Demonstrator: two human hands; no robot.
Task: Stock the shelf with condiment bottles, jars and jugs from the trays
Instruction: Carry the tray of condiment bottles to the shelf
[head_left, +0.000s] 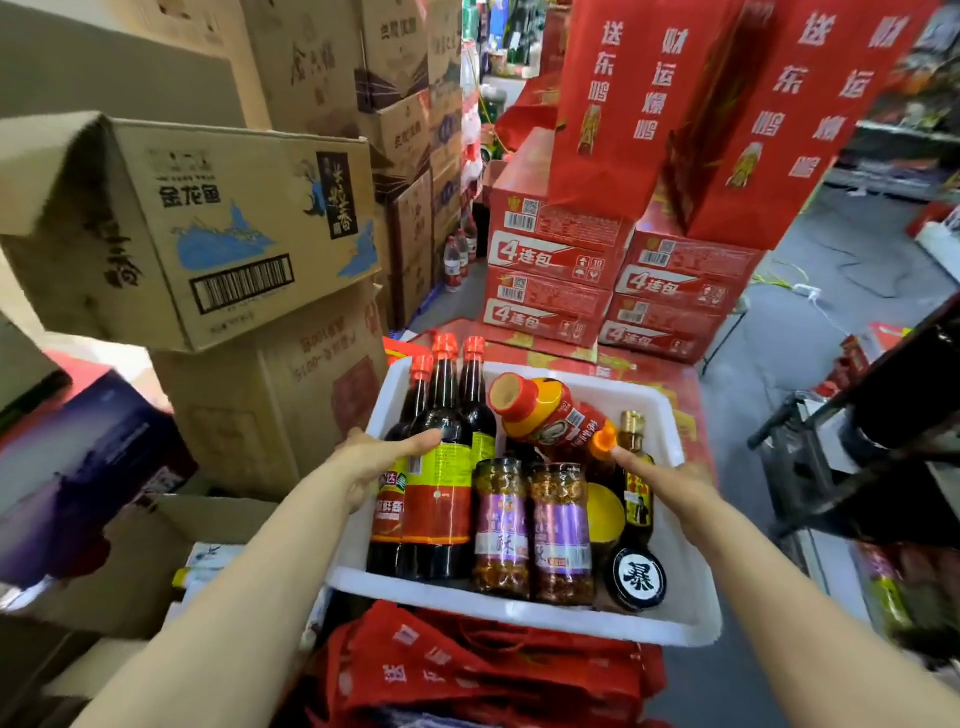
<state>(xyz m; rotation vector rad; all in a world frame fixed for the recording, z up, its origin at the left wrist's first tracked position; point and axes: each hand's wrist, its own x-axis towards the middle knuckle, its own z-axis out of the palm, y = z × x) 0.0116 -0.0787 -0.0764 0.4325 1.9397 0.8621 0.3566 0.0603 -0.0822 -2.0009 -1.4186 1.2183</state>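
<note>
A white foam tray (519, 613) sits in front of me on a heap of red bags. In its left side stand three tall dark sauce bottles (441, 467) with red caps. Two clear jars with purple labels (501, 525) stand in the middle. Behind them lies a red and yellow squeeze bottle (540, 410). At the right are an orange-capped bottle (604, 441), a slim dark bottle (636, 483) and a black-lidded jar (638, 577). My left hand (374, 462) grips the tray's left wall, thumb on a dark bottle. My right hand (670, 483) grips the right wall, thumb toward the orange cap.
Brown cardboard cartons (197, 228) are stacked high on the left. Red cartons (561, 260) and tall red gift bags (623, 104) stand behind the tray. A dark shelf frame (883, 415) juts in at the right, beside a grey floor aisle (779, 374). Red bags (467, 670) lie under the tray.
</note>
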